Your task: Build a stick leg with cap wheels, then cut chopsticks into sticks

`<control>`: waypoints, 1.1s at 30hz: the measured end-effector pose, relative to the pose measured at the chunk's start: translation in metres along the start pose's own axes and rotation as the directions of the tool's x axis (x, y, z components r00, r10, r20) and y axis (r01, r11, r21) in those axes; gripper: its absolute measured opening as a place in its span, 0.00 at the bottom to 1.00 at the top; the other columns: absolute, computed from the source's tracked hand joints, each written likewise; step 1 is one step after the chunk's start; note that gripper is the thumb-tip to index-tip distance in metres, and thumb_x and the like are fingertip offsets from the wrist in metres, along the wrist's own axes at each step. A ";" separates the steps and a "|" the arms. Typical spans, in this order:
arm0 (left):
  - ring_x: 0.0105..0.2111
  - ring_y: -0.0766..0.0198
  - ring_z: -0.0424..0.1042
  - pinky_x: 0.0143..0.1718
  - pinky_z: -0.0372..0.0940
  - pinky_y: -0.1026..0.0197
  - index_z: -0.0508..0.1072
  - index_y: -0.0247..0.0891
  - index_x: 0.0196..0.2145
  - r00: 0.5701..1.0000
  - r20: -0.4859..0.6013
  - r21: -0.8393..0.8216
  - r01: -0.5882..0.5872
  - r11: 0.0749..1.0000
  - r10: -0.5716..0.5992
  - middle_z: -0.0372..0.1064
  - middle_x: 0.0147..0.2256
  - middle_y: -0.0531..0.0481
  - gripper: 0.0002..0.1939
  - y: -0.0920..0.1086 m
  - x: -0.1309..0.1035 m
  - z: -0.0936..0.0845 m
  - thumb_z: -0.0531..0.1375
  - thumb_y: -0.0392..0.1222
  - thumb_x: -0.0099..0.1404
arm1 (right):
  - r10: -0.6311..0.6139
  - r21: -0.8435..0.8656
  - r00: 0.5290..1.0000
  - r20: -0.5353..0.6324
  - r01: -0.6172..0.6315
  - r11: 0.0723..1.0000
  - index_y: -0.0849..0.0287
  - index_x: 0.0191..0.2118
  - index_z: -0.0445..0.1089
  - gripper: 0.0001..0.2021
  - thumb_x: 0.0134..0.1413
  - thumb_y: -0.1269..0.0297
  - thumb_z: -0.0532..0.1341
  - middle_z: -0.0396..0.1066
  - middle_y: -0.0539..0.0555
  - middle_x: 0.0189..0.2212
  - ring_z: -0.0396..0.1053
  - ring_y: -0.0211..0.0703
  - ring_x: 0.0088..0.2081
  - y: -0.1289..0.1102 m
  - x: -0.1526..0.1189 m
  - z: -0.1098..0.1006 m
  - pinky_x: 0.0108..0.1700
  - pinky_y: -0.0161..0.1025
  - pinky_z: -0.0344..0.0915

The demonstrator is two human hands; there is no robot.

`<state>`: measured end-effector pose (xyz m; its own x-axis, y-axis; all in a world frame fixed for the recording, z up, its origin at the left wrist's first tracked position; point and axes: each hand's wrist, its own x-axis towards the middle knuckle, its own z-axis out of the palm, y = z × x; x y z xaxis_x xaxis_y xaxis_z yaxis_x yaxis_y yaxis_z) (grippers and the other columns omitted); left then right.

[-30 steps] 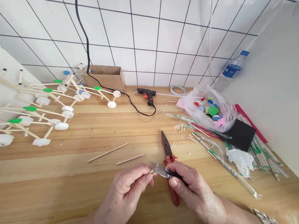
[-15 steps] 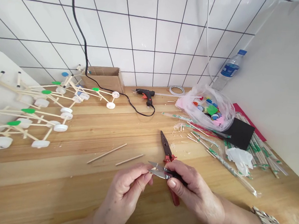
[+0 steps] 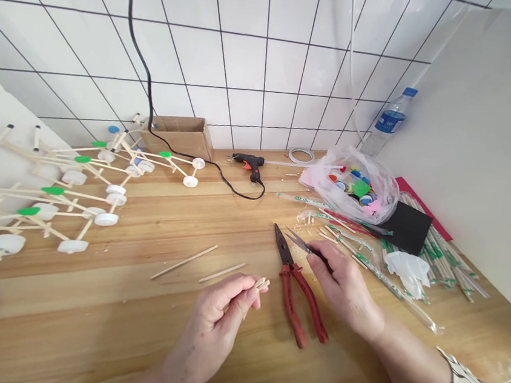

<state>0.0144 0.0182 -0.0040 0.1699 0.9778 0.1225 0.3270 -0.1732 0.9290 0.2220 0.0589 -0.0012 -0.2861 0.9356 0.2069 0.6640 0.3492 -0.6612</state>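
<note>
My left hand (image 3: 224, 319) pinches a few short pieces of wooden stick (image 3: 262, 283), their pale ends poking out past the thumb and forefinger. A pair of scissors (image 3: 298, 241) with dark handles is in my right hand (image 3: 348, 286), blades pointing up and left over the table. Between the hands lie long-nose pliers (image 3: 293, 287) with red handles spread apart. Beyond my left hand, a longer thin wooden stick (image 3: 184, 262) and a shorter wooden stick (image 3: 222, 273) rest on the wood.
Stick-built models with white wheels (image 3: 106, 218) fill the left side. At the back are a cardboard box (image 3: 179, 138), a black glue gun (image 3: 249, 161) and a tape roll (image 3: 301, 155). A bag of bottle caps (image 3: 351, 186), wrapped sticks (image 3: 447, 254) and a water bottle (image 3: 388, 123) stand right.
My right hand has drawn the scissors away from the stick pieces, up and to the right, uncovering the pliers' handles. My left hand stays about where it was.
</note>
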 end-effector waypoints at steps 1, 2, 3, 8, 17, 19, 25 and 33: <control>0.24 0.69 0.67 0.27 0.64 0.69 0.69 0.37 0.25 1.000 -0.001 0.020 -0.020 1.000 0.020 0.69 0.24 0.51 0.12 -0.001 0.000 0.000 0.52 0.38 0.64 | -0.017 -0.126 0.999 -0.040 0.012 0.992 0.58 0.38 0.65 0.11 0.61 0.60 0.48 0.67 0.55 0.31 0.65 0.42 0.33 0.006 0.003 0.000 0.35 0.37 0.63; 0.24 0.68 0.67 0.27 0.64 0.69 0.68 0.37 0.24 0.999 -0.004 0.041 -0.043 0.998 0.043 0.68 0.24 0.51 0.12 -0.001 0.001 0.001 0.51 0.38 0.65 | -0.032 -0.256 0.997 -0.063 0.015 0.967 0.59 0.38 0.65 0.11 0.61 0.61 0.48 0.67 0.56 0.34 0.65 0.44 0.35 0.012 0.005 0.001 0.36 0.39 0.63; 0.25 0.68 0.68 0.27 0.64 0.69 0.68 0.37 0.25 0.997 -0.010 0.061 -0.072 0.996 0.073 0.67 0.23 0.52 0.12 -0.003 0.001 0.001 0.51 0.38 0.65 | -0.045 -0.373 0.996 -0.074 0.014 0.928 0.59 0.38 0.66 0.11 0.60 0.62 0.48 0.66 0.58 0.35 0.65 0.46 0.37 0.017 0.006 0.002 0.37 0.40 0.63; 0.25 0.67 0.68 0.28 0.66 0.66 0.69 0.37 0.31 0.941 -0.062 0.186 -0.318 0.930 0.334 0.66 0.23 0.51 0.09 -0.014 0.002 0.004 0.50 0.35 0.65 | 0.003 -0.688 1.000 -0.014 -0.012 0.726 0.65 0.36 0.66 0.10 0.58 0.67 0.50 0.66 0.63 0.34 0.63 0.53 0.38 0.026 0.008 0.007 0.38 0.45 0.61; 0.27 0.63 0.69 0.29 0.66 0.63 0.70 0.34 0.36 0.871 0.155 0.564 -0.465 0.682 0.466 0.69 0.27 0.48 0.13 -0.015 -0.005 0.007 0.47 0.27 0.63 | -0.224 -0.047 0.965 0.137 0.232 0.972 0.59 0.36 0.70 0.12 0.60 0.61 0.52 0.68 0.57 0.34 0.64 0.45 0.39 -0.012 -0.005 0.002 0.44 0.42 0.61; 0.28 0.62 0.68 0.29 0.66 0.61 0.70 0.33 0.36 0.841 0.206 0.610 -0.510 0.607 0.500 0.69 0.27 0.48 0.13 -0.014 -0.007 0.007 0.47 0.26 0.62 | -0.265 0.060 0.948 0.174 0.259 0.964 0.60 0.38 0.70 0.10 0.58 0.60 0.55 0.69 0.56 0.32 0.64 0.44 0.39 -0.020 -0.011 0.004 0.44 0.42 0.61; 0.27 0.60 0.65 0.29 0.65 0.58 0.69 0.33 0.33 0.798 0.392 0.699 -0.582 0.417 0.457 0.65 0.27 0.48 0.13 -0.008 -0.011 0.008 0.48 0.24 0.58 | -0.338 -0.065 0.907 0.250 0.364 0.929 0.61 0.30 0.68 0.08 0.57 0.68 0.55 0.66 0.55 0.28 0.62 0.42 0.34 -0.025 -0.017 0.016 0.42 0.43 0.59; 0.26 0.59 0.65 0.28 0.65 0.56 0.69 0.33 0.31 0.743 0.551 0.710 -0.657 0.254 0.380 0.65 0.26 0.47 0.12 -0.007 -0.009 0.008 0.49 0.23 0.55 | -0.436 -0.178 0.867 0.243 0.481 0.858 0.62 0.21 0.64 0.11 0.51 0.77 0.52 0.64 0.55 0.23 0.59 0.42 0.30 -0.019 -0.020 0.029 0.39 0.42 0.60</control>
<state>0.0182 0.0095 -0.0141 0.7628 0.5956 0.2517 0.6315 -0.7699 -0.0922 0.1949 0.0320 -0.0141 -0.7053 0.6460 0.2919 0.5550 0.7594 -0.3395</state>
